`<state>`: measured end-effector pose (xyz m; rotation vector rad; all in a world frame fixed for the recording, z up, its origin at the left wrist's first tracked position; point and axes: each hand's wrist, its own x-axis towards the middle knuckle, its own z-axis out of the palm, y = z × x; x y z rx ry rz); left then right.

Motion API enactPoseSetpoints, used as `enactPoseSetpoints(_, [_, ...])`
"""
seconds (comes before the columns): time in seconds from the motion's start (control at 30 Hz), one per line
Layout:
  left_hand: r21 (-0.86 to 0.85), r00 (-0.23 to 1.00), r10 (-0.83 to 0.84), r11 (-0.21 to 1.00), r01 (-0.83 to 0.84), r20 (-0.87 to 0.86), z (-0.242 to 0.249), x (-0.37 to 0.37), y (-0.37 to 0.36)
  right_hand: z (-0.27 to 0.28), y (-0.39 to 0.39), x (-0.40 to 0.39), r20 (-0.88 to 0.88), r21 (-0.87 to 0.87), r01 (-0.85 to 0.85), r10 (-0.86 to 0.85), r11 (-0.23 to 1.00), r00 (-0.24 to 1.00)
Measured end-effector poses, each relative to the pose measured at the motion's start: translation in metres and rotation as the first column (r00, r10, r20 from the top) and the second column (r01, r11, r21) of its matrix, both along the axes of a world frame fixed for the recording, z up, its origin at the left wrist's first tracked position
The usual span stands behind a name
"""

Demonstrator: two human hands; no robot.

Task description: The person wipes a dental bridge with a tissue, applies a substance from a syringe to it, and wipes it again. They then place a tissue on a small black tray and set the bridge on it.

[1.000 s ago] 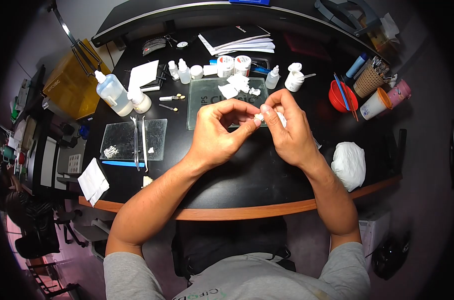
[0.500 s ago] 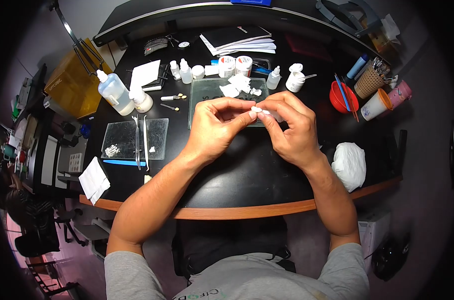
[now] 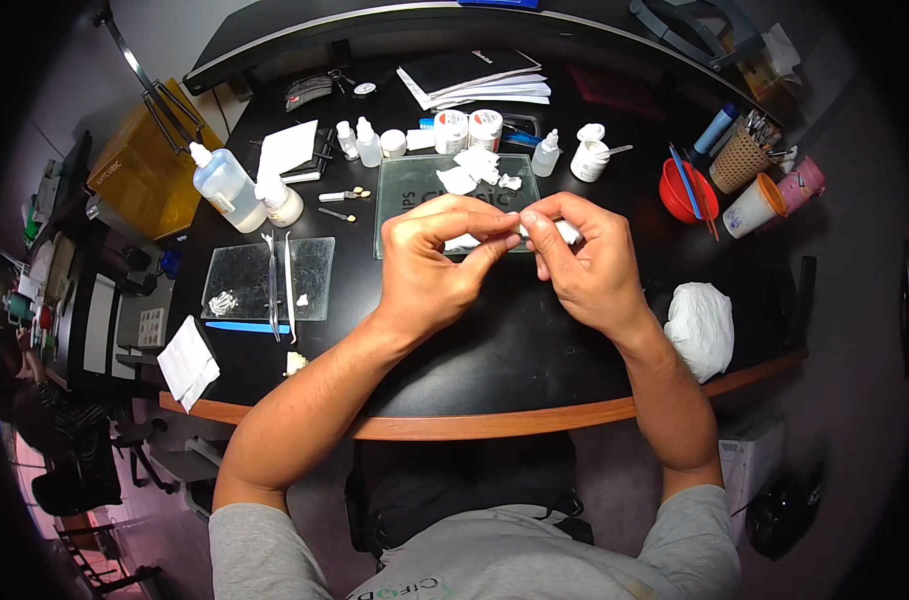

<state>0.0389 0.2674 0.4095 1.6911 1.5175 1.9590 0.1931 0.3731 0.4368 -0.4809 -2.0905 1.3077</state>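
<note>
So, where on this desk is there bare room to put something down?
Bare black desk lies between the hands and the wooden front edge, from the left glass slab across to the white crumpled wad. The back is crowded: dropper bottles, white jars, red bowl, wicker cup.

The table (image 3: 515, 350) has a smooth, glossy black top with a wood edge. Two slabs (image 3: 415, 185) (image 3: 245, 270) look like clear glass, with thin metal tools (image 3: 275, 280) on the left one. The bottles (image 3: 225, 185) are translucent plastic. The wad (image 3: 700, 328) looks like soft, crumpled white paper. The cup (image 3: 680, 190) is glossy red plastic, and the holder (image 3: 737, 160) is woven.
</note>
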Motion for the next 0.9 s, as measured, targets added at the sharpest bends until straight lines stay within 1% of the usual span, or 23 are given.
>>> enactPoseSetpoints(0.1, [0.033, 1.0, 0.012, 0.999, -0.012, -0.022, 0.001, 0.001, -0.001, 0.005, -0.006, -0.001, -0.089, -0.171, -0.046, 0.031, 0.984, 0.996])
enactPoseSetpoints(0.2, [0.044, 1.0, 0.018, 0.999, -0.017, -0.018, 0.003, 0.0, 0.0, 0.0, -0.002, -0.003, -0.167, -0.258, -0.122, 0.081, 0.959, 0.983])
enactPoseSetpoints(0.3, [-0.004, 0.999, 0.037, 0.999, -0.038, -0.037, 0.004, -0.003, -0.001, -0.009, 0.002, -0.005, -0.159, -0.209, -0.126, 0.094, 0.97, 0.983])
enactPoseSetpoints(0.4, [-0.036, 0.999, 0.024, 0.999, -0.022, 0.039, 0.002, -0.004, 0.0, -0.008, 0.001, -0.006, -0.191, -0.085, -0.113, 0.096, 0.99, 0.977])
enactPoseSetpoints(0.5, [-0.094, 0.992, 0.012, 0.996, 0.0, 0.127, 0.001, -0.004, 0.0, -0.008, 0.006, -0.006, -0.157, 0.222, -0.007, 0.043, 0.975, 0.987])
enactPoseSetpoints(0.6, [-0.13, 0.997, -0.005, 0.991, 0.015, 0.076, 0.002, -0.003, -0.002, 0.004, 0.002, -0.003, -0.068, 0.386, 0.046, -0.021, 0.922, 0.997])
enactPoseSetpoints(0.7, [-0.097, 1.0, 0.003, 0.995, -0.004, -0.014, 0.002, -0.005, -0.002, 0.001, 0.002, -0.003, -0.047, 0.284, 0.024, -0.011, 0.958, 0.999])
enactPoseSetpoints(0.8, [-0.026, 0.996, 0.009, 1.0, -0.011, -0.084, 0.001, -0.005, -0.001, -0.006, 0.007, 0.0, 0.049, -0.01, -0.045, 0.046, 0.999, 0.998])
enactPoseSetpoints(0.83, [-0.012, 0.995, 0.025, 1.0, -0.026, -0.099, 0.002, -0.004, 0.0, -0.006, 0.008, -0.001, 0.031, -0.132, -0.089, 0.094, 0.987, 0.995])
enactPoseSetpoints(0.9, [0.018, 0.99, 0.056, 0.998, -0.055, -0.129, 0.004, -0.003, 0.001, -0.004, 0.011, -0.001, -0.022, -0.363, -0.177, 0.182, 0.915, 0.983])
